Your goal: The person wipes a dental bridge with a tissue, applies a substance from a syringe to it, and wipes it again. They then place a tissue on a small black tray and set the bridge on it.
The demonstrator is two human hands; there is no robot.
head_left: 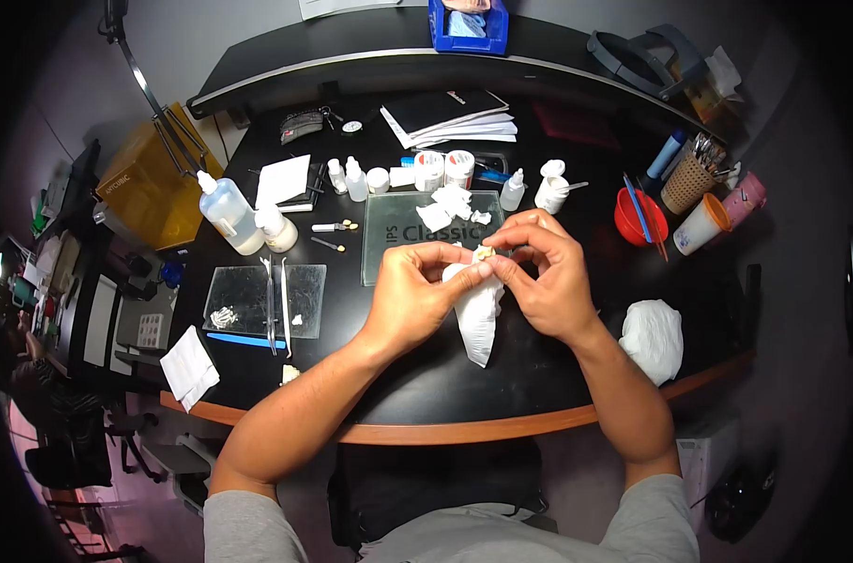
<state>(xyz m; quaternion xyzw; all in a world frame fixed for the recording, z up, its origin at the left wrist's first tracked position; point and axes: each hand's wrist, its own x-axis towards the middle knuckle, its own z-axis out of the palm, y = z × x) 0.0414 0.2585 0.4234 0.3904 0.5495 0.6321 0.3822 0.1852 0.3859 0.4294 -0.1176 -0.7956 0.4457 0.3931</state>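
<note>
Over the front middle of the desk, my two hands meet around a small cream-coloured piece (pixel 484 253) that looks like a tooth model. My left hand (pixel 406 298) is closed, pinching the piece between thumb and fingers. A crumpled white tissue (pixel 477 324) hangs down from under its fingers. My right hand (pixel 550 281) is closed as well, with thumb and fingertips touching the piece from the right. Just behind the hands lies a glass slab (pixel 381 267) marked "IPS Classic", with crumpled white tissue pieces (pixel 450 205) on it.
On the left, a small glass plate (pixel 248 281) bears tweezers (pixel 271 305), with a blue-handled tool (pixel 245 341) by its front edge. A squeeze bottle (pixel 231 216) and several small bottles stand behind. To the right are a red bowl (pixel 639 218) and a white bundle (pixel 652 340).
</note>
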